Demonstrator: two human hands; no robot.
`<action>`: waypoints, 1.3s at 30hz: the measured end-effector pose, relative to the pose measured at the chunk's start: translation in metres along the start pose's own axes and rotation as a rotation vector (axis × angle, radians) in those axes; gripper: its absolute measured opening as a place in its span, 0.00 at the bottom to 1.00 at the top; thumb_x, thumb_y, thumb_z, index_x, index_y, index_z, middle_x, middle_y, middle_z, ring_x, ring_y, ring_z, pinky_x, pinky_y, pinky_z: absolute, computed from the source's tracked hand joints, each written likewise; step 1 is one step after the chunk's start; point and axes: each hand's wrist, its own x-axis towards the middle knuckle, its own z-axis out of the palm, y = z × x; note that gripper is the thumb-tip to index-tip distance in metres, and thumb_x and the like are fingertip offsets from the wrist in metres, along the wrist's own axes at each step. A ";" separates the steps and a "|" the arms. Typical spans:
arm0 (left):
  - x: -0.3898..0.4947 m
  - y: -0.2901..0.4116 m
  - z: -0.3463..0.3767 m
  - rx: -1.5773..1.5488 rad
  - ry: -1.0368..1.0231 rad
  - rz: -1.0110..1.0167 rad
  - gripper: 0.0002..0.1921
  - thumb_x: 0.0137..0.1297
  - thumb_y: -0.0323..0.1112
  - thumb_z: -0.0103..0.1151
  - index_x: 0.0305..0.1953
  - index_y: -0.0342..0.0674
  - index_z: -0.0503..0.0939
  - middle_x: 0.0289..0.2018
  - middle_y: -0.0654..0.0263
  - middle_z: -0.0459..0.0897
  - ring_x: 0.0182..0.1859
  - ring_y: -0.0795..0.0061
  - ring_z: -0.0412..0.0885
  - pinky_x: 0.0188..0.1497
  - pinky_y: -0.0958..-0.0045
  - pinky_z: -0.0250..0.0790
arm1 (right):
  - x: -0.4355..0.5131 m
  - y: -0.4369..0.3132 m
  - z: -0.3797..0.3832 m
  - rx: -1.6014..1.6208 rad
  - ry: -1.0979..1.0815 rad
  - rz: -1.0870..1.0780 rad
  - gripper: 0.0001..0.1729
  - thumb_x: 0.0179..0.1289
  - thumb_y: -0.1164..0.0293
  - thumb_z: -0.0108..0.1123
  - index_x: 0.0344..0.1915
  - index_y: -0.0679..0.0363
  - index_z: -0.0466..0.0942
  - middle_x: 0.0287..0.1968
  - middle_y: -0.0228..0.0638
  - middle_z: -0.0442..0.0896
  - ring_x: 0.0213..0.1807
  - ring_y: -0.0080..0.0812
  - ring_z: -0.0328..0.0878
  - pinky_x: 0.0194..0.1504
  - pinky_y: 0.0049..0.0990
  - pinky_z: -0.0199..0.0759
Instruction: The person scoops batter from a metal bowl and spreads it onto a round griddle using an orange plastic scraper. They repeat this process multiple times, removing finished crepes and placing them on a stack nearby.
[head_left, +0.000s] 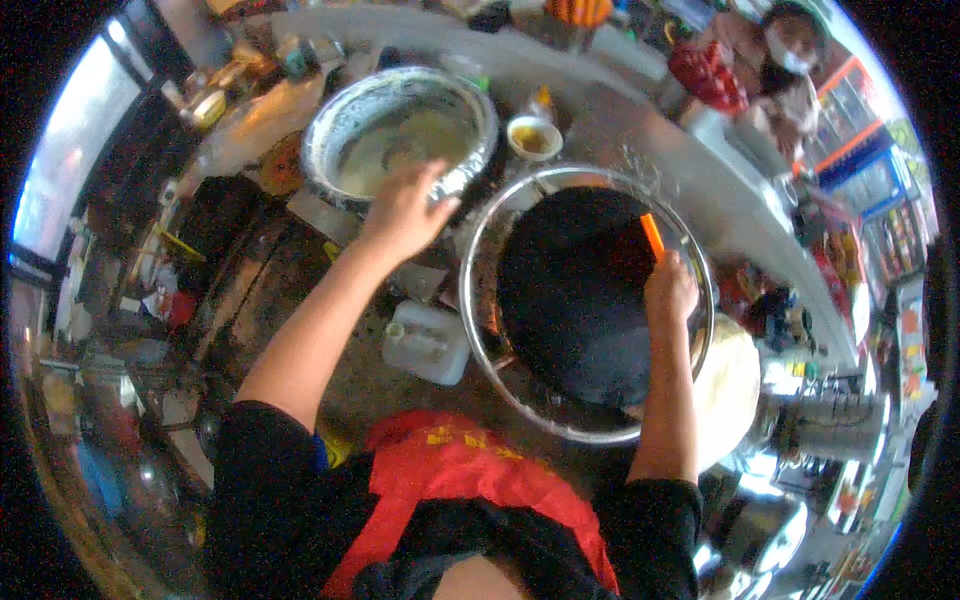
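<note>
My left hand (409, 210) reaches over the near rim of a large metal basin (319, 142) that holds pale, wet batter or dough (367, 161). Its thumb stands apart from the fingers, and whether anything is in its grip is unclear. My right hand (673, 289) is closed around the orange handle (653, 236) of a tool, whose working end cannot be made out. It is above the right side of a round black griddle (570, 292) within a shiny metal ring (466, 300). Beside the ring, partly behind my right forearm, is a pale round stack (727, 390), perhaps flatbreads.
A small white bowl (535, 139) with yellowish contents sits beyond the griddle. Between basin and griddle, nearer me, stands a translucent plastic jug (427, 345). A grey counter edge (720, 187) curves behind. Another person (780, 67) is at the upper right.
</note>
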 end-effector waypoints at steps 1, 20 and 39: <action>0.001 -0.005 0.004 0.015 -0.124 -0.029 0.18 0.58 0.38 0.60 0.49 0.41 0.74 0.44 0.54 0.78 0.48 0.53 0.74 0.53 0.58 0.66 | 0.007 -0.018 0.002 0.061 -0.036 -0.040 0.07 0.64 0.68 0.44 0.34 0.57 0.70 0.26 0.38 0.79 0.23 0.40 0.77 0.24 0.33 0.74; 0.092 -0.190 -0.040 0.293 -0.944 -0.564 0.12 0.63 0.38 0.55 0.34 0.32 0.79 0.29 0.52 0.82 0.33 0.60 0.82 0.33 0.57 0.73 | -0.159 -0.028 -0.100 0.866 -0.046 0.469 0.20 0.59 0.74 0.64 0.51 0.67 0.72 0.43 0.43 0.80 0.42 0.32 0.76 0.44 0.30 0.73; 0.086 -0.217 -0.026 0.220 -1.218 -0.065 0.16 0.69 0.41 0.47 0.41 0.32 0.77 0.28 0.56 0.80 0.28 0.62 0.77 0.31 0.60 0.69 | -0.200 -0.022 -0.099 1.196 -0.011 0.615 0.33 0.55 0.73 0.67 0.59 0.70 0.67 0.56 0.44 0.75 0.54 0.37 0.74 0.54 0.33 0.70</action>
